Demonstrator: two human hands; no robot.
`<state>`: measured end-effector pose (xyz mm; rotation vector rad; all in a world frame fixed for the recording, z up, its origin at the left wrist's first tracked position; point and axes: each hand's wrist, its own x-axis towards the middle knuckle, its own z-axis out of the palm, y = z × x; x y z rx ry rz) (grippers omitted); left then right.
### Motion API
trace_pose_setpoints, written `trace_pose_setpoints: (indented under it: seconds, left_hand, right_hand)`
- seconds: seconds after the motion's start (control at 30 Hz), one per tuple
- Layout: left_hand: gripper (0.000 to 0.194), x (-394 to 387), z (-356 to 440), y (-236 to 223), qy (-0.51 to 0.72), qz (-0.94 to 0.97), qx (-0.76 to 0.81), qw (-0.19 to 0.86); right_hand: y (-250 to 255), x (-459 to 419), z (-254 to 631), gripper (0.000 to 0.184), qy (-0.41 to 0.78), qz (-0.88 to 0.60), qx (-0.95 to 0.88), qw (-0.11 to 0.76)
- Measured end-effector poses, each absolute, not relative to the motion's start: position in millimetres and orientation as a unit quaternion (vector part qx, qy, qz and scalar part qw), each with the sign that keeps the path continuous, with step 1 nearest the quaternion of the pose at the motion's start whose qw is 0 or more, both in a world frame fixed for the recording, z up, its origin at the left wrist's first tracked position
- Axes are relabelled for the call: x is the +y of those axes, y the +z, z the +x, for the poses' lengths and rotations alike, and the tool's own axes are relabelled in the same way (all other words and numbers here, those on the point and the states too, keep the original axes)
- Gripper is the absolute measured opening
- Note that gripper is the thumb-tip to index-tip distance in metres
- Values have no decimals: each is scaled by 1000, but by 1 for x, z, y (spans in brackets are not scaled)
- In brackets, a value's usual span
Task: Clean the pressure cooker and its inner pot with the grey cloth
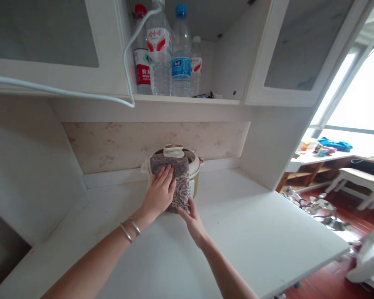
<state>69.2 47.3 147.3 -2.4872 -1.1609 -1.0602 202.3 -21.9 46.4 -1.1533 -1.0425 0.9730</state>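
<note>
A folded grey-brown patterned towel stands upright against the front of a rice cooker and hides much of it. My left hand, with two bangles on its wrist, lies flat on the towel's face, fingers stretched out. At the towel's lower right corner is my right hand. Its thumb rests near the bottom edge and its fingers are at the right edge, holding the corner between them. The cooker's white lid handle shows above the towel.
Both sit on a white desktop. Overhead, a shelf holds several plastic bottles, and a white cable hangs in front of the cabinet. Far right, pot lids and other metal items lie low near a white bench.
</note>
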Motion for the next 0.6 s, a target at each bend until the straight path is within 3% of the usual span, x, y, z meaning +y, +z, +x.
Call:
trace_pose_setpoints:
  seconds: [0.13, 0.3, 0.47, 0.6]
  left_hand:
    - [44, 44, 58, 150, -375, -854, -357, 49]
    - [38, 47, 28, 136, -421, -837, -348, -36]
    - [34, 50, 6, 84, -402, -843, -329, -139]
    - [29, 72, 6, 50, -458, -750, -419, -229]
  right_hand:
    - [73, -6, 188, 42, 380, -519, -447, 621]
    - [97, -17, 231, 44, 428, -468, -424, 647]
    - [92, -61, 309, 40, 577, -495, -367, 536]
    - [66, -105, 377, 42, 535, -617, -349, 459]
